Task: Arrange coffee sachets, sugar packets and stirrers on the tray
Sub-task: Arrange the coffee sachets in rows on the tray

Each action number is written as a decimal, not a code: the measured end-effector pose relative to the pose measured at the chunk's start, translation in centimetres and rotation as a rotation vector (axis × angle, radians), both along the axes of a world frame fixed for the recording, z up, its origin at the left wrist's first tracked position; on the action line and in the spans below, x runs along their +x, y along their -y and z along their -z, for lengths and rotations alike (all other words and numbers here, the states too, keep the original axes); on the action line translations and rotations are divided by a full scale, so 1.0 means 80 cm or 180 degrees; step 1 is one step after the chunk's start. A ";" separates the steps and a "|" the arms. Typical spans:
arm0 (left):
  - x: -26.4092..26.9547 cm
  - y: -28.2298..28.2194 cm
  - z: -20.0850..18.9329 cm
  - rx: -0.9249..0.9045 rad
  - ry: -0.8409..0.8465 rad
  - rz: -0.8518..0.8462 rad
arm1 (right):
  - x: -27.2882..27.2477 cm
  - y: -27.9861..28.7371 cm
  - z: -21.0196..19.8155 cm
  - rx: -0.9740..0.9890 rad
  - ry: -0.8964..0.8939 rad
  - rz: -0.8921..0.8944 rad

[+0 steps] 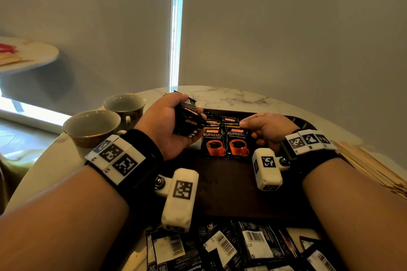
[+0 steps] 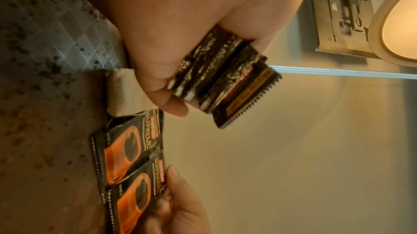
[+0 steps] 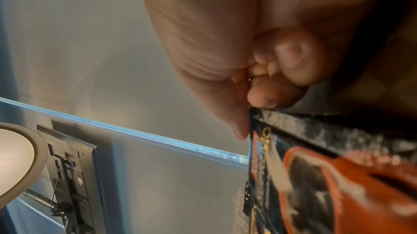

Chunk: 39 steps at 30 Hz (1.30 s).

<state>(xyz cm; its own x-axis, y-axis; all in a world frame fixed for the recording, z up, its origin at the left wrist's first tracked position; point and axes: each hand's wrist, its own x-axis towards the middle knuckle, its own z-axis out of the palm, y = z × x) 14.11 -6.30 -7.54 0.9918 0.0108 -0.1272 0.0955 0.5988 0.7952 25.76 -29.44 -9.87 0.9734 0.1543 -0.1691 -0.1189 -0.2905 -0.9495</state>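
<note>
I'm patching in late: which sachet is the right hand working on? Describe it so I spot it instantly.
Start at the dark tray on the marble table. Near its far edge two coffee sachets lie face up, side by side, each showing a red cup. It is the right-hand sachet, the one whose top right corner the right hand touches; the left hand grips a separate bundle of sachets.

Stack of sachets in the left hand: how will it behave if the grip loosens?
Probably fans out and slips: the sachets held by the left hand already sit staggered, not flush, and their foil looks glossy. Each one looks thin and light, so likely floppy singly; the wrinkled faces suggest that they bend easily. Dropped ones would likely land flat, not roll, like those on the tray.
</note>
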 end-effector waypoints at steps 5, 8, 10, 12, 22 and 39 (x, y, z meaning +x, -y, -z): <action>0.000 0.000 0.000 0.0001 -0.0013 -0.0003 | 0.000 -0.001 0.002 0.0023 -0.0020 -0.0016; -0.001 0.000 0.000 0.0002 -0.0014 -0.0010 | 0.000 -0.002 0.002 0.0036 0.0037 0.0013; -0.001 0.000 0.000 0.0000 -0.0006 -0.0007 | 0.000 -0.002 0.003 0.0012 0.0019 0.0024; -0.002 0.001 0.000 0.0007 0.0004 0.0005 | 0.001 -0.002 0.004 -0.0036 -0.0003 0.0039; -0.003 0.002 -0.001 0.0089 -0.0090 0.0052 | -0.005 -0.004 0.001 0.0040 -0.0006 0.0068; 0.001 0.004 -0.001 0.0068 -0.0272 -0.0016 | 0.001 -0.004 -0.006 0.0380 -0.0340 0.0094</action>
